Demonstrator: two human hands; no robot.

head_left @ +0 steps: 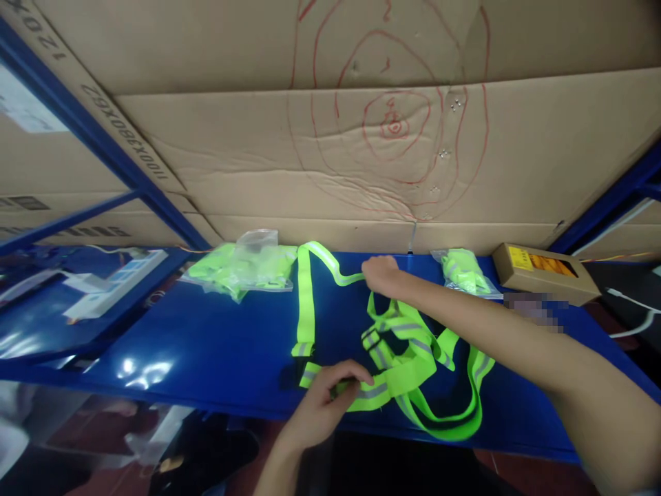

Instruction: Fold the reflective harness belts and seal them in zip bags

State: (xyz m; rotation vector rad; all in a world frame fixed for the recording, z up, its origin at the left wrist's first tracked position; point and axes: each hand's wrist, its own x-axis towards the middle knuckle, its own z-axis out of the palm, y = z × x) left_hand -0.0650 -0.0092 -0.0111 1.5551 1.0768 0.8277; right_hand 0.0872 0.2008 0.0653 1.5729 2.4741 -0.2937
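Note:
A neon yellow-green reflective strap harness point(413, 379) with grey stripes lies tangled in front of me. My left hand point(335, 396) is closed over its near band, close to the table's front edge. Farther back, my right hand point(382, 275) makes a fist on a strip of the strap, which runs left from it and bends down to a loose end. A black buckle point(370, 337) sits on the strap between the hands. My right forearm hides part of the harness's right side.
Clear bags of neon straps point(237, 269) lie at the back left, and a smaller bag point(463, 271) at the back right beside an open-windowed cardboard box point(547, 272). A white power strip point(116, 284) is left on the blue table point(206, 344). Cardboard point(232, 131) stands behind.

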